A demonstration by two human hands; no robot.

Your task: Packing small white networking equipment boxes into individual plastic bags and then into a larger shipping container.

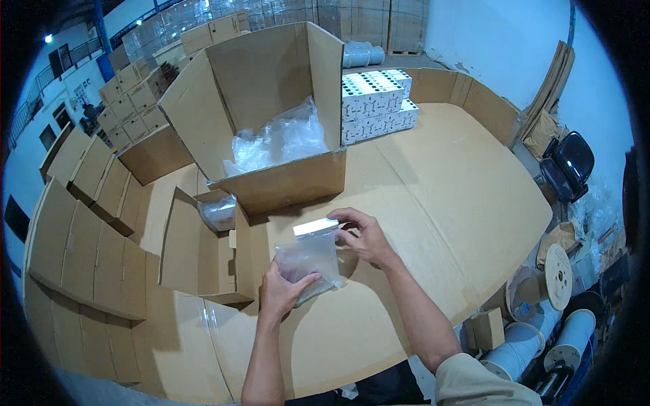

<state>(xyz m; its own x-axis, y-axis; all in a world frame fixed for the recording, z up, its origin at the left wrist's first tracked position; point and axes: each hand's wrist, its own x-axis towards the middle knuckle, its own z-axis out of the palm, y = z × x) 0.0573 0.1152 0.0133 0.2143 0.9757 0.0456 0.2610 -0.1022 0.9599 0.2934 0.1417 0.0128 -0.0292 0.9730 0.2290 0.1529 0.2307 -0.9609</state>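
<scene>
The left hand [286, 291] grips the bag [308, 259] at lower left; the right hand [365, 238] pinches the right end of the white strip [313, 228], lying lengthwise across the bag's top.

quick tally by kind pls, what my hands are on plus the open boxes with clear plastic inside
Clear bag: 1
White item at the bag's top: 1
Open boxes: 2, a big box and a small box
Total: 4

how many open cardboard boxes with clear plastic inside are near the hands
2: the large box, beyond the left hand, with a heap of clear plastic; and the smaller box, to that hand's left, with a clear plastic bag. The large box may hide others behind it.
</scene>
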